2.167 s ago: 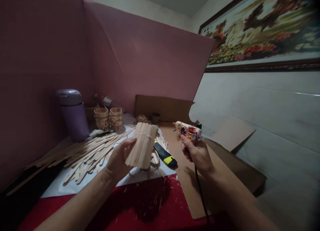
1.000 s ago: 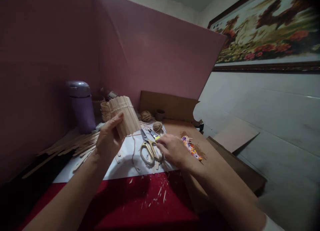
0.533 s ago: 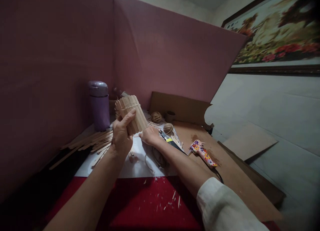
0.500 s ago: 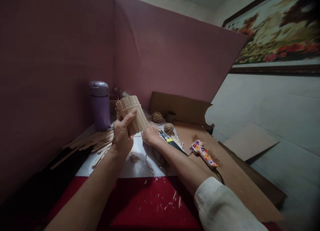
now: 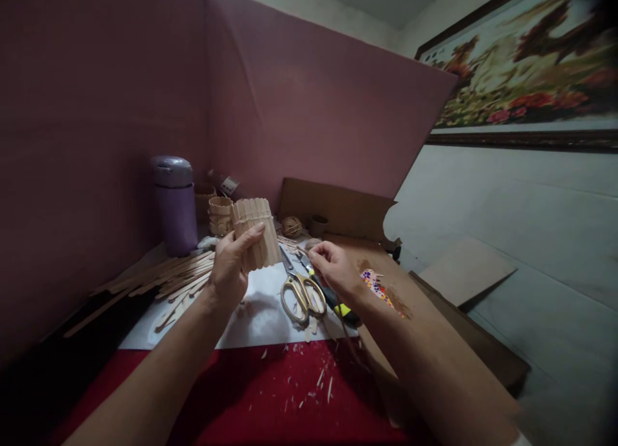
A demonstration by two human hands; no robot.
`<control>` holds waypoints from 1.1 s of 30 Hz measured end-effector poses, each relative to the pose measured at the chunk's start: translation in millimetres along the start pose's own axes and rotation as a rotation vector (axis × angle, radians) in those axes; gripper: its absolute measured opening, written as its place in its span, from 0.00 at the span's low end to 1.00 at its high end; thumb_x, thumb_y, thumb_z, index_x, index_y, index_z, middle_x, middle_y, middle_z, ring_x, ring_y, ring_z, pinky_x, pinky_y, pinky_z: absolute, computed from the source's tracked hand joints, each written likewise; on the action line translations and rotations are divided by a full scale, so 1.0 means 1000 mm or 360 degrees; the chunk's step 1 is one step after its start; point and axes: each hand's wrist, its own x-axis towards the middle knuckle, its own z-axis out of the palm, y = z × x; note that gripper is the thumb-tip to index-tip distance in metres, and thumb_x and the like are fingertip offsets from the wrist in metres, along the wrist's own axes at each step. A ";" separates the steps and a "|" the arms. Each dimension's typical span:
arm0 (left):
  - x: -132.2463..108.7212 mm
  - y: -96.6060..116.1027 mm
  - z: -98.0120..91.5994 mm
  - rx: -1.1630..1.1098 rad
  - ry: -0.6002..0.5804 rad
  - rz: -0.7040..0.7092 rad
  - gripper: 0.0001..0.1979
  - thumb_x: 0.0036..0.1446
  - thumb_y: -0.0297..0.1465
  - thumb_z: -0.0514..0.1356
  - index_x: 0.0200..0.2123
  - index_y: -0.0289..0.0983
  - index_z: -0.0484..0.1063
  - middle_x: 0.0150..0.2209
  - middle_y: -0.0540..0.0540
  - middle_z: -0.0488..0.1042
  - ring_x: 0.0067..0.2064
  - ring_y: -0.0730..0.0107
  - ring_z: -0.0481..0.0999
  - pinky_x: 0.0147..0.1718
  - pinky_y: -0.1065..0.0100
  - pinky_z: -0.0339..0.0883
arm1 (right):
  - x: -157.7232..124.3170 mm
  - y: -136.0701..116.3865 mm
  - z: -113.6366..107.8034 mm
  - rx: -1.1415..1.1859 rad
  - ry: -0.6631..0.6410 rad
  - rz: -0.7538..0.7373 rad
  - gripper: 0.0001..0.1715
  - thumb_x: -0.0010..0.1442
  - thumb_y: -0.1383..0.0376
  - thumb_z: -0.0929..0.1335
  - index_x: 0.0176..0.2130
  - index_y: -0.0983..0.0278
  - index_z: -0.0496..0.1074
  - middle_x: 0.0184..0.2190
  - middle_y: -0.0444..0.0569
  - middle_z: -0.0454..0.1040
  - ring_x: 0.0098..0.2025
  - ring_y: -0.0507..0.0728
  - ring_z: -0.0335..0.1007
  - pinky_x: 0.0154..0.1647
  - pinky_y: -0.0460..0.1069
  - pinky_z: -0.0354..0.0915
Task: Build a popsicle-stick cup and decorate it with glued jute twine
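Note:
My left hand point(image 5: 230, 266) grips a holder made of upright craft sticks point(image 5: 258, 243), tilted slightly, with a band of twine around its upper part. The thumb presses on the front of the sticks. To the right, my right hand point(image 5: 333, 266) is closed in a pinch, apart from the holder. A strand of twine point(image 5: 355, 354) hangs below this hand; its end at the fingertips is too small to see. Between the hands, gold-handled scissors point(image 5: 303, 298) lie on white paper, beside a cutter with black and yellow handles point(image 5: 344, 309), partly covered by my right hand.
Loose craft sticks point(image 5: 168, 275) lie at left, near a purple bottle point(image 5: 176, 208). Another stick holder point(image 5: 221, 215) stands behind. A twine ball point(image 5: 291, 226) and small brown cup point(image 5: 318, 224) are at the back. A flowered glue gun point(image 5: 379, 291) rests on cardboard point(image 5: 434, 343) at right.
My right hand has moved right, away from the base of the stick holder, uncovering the scissors. The holder is more upright in my left hand. The camera view has shifted slightly right.

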 end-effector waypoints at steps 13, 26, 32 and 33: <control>-0.032 -0.036 0.012 0.0577 -0.0632 -0.0210 0.25 0.44 0.37 0.70 0.45 0.35 0.70 0.37 0.42 0.75 0.35 0.63 0.74 0.32 0.65 0.69 | -0.055 -0.022 -0.031 0.0242 0.0115 -0.0277 0.15 0.60 0.55 0.68 0.30 0.63 0.67 0.24 0.40 0.63 0.24 0.49 0.57 0.24 0.44 0.57; -0.038 -0.038 0.016 0.0827 -0.0639 -0.0236 0.32 0.40 0.38 0.72 0.49 0.36 0.68 0.42 0.40 0.76 0.40 0.56 0.75 0.36 0.62 0.68 | -0.047 -0.013 -0.026 0.0007 0.0260 -0.0476 0.07 0.57 0.63 0.68 0.28 0.62 0.70 0.56 0.52 0.62 0.61 0.61 0.57 0.61 0.60 0.53; -0.039 -0.040 0.016 0.0815 -0.0648 -0.0228 0.30 0.42 0.38 0.71 0.48 0.36 0.68 0.43 0.40 0.76 0.42 0.56 0.75 0.37 0.63 0.69 | -0.044 -0.014 -0.023 0.0086 0.0126 -0.0448 0.07 0.55 0.65 0.68 0.26 0.63 0.69 0.54 0.52 0.65 0.60 0.60 0.59 0.61 0.59 0.54; -0.039 -0.040 0.016 0.0817 -0.0647 -0.0220 0.30 0.42 0.38 0.71 0.48 0.36 0.68 0.43 0.40 0.76 0.42 0.56 0.75 0.36 0.63 0.69 | -0.044 -0.015 -0.022 0.0097 0.0122 -0.0444 0.07 0.55 0.65 0.68 0.25 0.63 0.69 0.53 0.52 0.66 0.60 0.59 0.59 0.61 0.59 0.54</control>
